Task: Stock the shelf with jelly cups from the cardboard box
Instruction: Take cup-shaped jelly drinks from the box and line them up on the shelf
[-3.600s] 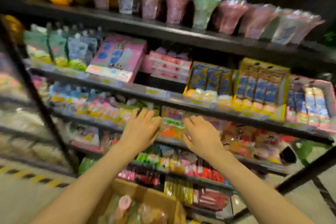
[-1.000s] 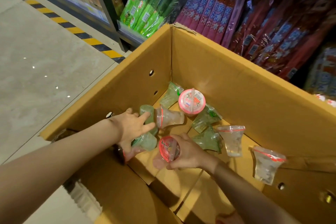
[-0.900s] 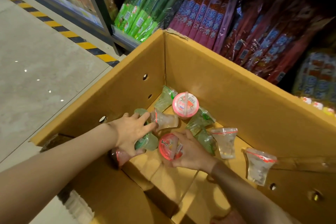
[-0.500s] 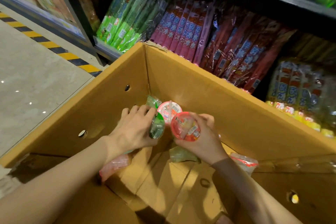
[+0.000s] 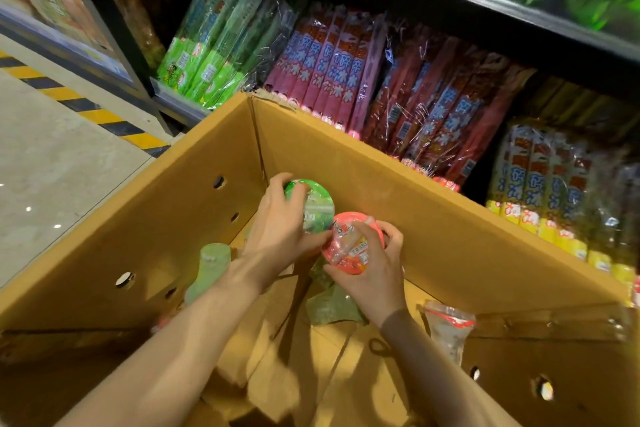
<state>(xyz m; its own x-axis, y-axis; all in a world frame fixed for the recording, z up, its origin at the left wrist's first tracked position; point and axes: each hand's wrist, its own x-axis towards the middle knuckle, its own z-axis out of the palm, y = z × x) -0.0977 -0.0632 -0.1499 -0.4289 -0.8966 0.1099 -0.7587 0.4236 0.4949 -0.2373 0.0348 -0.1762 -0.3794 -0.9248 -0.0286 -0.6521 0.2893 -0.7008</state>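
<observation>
Mid-restock, seen from my remote feed: nearest the camera, the cardboard box (image 5: 346, 163) stands open, with four loose jelly cups that I can count on its floor: a pale green one (image 5: 209, 269) at the left wall, a crumpled green one (image 5: 330, 305) under the wrists, a green one (image 5: 323, 272) mostly hidden behind the hands, and a clear, red-rimmed one (image 5: 446, 326) at the right; a pinkish smear by the left forearm may be a fifth, though I cannot tell. Above these, my operator's left hand (image 5: 280, 229) curls around a green-lidded cup (image 5: 313, 206), and the right hand (image 5: 372, 270) grips a pink-lidded cup (image 5: 351, 243), the two cups just beside each other and raised above the rest. Beyond the box, the lowest shelf (image 5: 173, 99) holds green, pink, dark red and yellow sleeves of ice pops. I judge the job well short of done: two cups in hand, none visibly placed, at least four waiting.
</observation>
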